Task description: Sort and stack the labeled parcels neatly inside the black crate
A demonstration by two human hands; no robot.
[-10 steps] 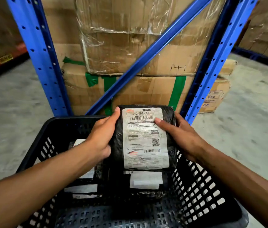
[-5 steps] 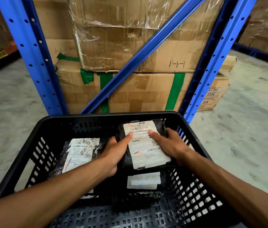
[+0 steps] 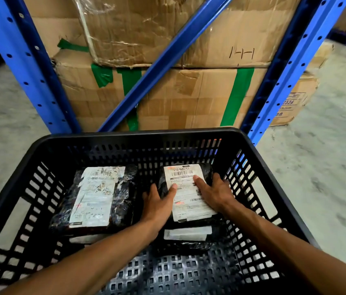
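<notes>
Pressing glossy black labeled parcel [image 3: 185, 192] flat; left hand [image 3: 157, 206], right hand [image 3: 214, 193] splayed; perforated black crate [image 3: 138, 135]

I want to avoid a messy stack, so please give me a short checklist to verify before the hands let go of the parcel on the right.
1. Parcel on the right is inside the black crate: ok.
2. It rests on another parcel below it: ok, a white label edge shows underneath.
3. Label faces up: ok.
4. Edges lined up with the parcel below: cannot tell, hands and shadow hide them.
5. Left hand and right hand both lie flat on it, steadying it: ok.
6. Left stack is apart from it, with a gap between: ok.
</notes>
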